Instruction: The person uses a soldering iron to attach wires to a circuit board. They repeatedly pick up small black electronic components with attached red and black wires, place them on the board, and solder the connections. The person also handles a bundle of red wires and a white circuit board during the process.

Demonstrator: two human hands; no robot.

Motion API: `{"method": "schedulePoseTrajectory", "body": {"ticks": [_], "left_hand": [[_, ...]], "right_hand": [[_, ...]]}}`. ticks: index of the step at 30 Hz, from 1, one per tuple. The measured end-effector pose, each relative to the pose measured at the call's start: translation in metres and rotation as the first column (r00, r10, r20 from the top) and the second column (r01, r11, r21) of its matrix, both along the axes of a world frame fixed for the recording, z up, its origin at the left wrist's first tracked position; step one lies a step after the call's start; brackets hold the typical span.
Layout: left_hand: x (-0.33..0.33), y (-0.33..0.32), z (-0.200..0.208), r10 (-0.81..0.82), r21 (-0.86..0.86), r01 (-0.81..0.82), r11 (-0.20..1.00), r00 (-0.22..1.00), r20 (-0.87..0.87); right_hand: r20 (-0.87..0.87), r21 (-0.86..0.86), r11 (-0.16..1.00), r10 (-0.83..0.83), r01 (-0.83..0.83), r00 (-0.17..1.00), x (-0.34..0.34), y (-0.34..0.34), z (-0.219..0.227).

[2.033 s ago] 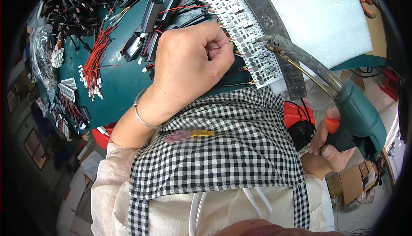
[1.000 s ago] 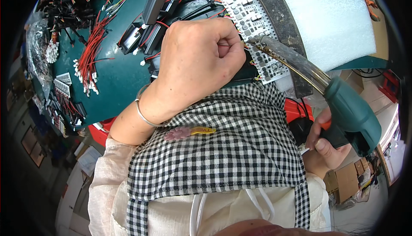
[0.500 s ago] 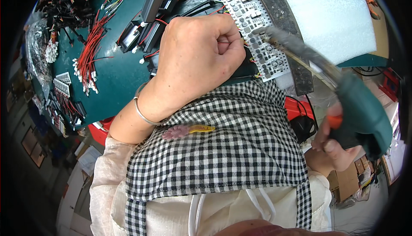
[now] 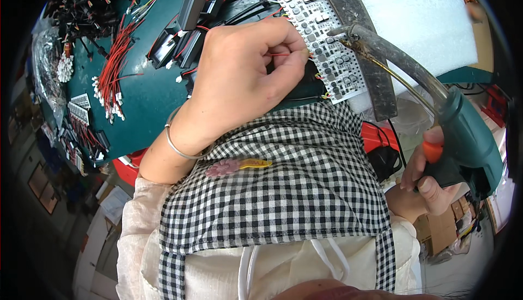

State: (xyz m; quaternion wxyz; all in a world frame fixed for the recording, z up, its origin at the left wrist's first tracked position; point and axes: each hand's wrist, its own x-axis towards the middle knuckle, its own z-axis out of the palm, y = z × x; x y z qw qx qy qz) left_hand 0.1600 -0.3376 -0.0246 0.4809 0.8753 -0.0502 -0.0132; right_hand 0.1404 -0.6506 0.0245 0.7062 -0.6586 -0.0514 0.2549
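My left hand (image 4: pixel 239 76) is closed in a pinch on a thin red wire (image 4: pixel 279 55) at the left edge of a white circuit board panel (image 4: pixel 313 14). The panel carries rows of small grey and dark components. My right hand (image 4: pixel 430 183) is wrapped round the handle of a green soldering gun (image 4: pixel 471 131) with an orange trigger (image 4: pixel 432 152). Its dark, bent tip and a thin brass-coloured feed tube reach left over the panel, close to my left fingertips. Whether the tip touches the board I cannot tell.
A dark, worn bar (image 4: pixel 376 76) runs along the panel's right side, beside a white foam sheet (image 4: pixel 430 22). Black rectangular housings (image 4: pixel 194 5) with wires lie beyond my left hand. Red wire bundles (image 4: pixel 117 55) and a clear plastic bag (image 4: pixel 49 71) are farther left on the green mat (image 4: pixel 144 104).
The soldering gun has shifted slightly right, and its tip sits a little higher over the panel. My left fingers have moved slightly, showing more of the red wire.
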Motion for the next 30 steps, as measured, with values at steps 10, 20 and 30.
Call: {"method": "schedulePoseTrajectory", "body": {"ticks": [10, 20, 30], "left_hand": [[-0.001, -0.006, -0.005, 0.062, 0.141, -0.061, 0.988, 0.998, 0.001], [0.001, -0.004, -0.006, 0.064, 0.071, -0.058, 0.996, 0.995, -0.078], [0.0, -0.005, -0.003, 0.06, 0.1, -0.055, 0.993, 0.997, -0.052]], "right_hand": [[0.032, -0.099, 0.973, -0.208, 0.21, 0.978, -0.021, 0.01, -0.003], [0.099, -0.14, 0.948, -0.276, 0.287, 0.956, -0.025, 0.02, -0.012], [0.107, -0.145, 0.898, -0.403, 0.415, 0.909, -0.026, 0.034, -0.008]]}}
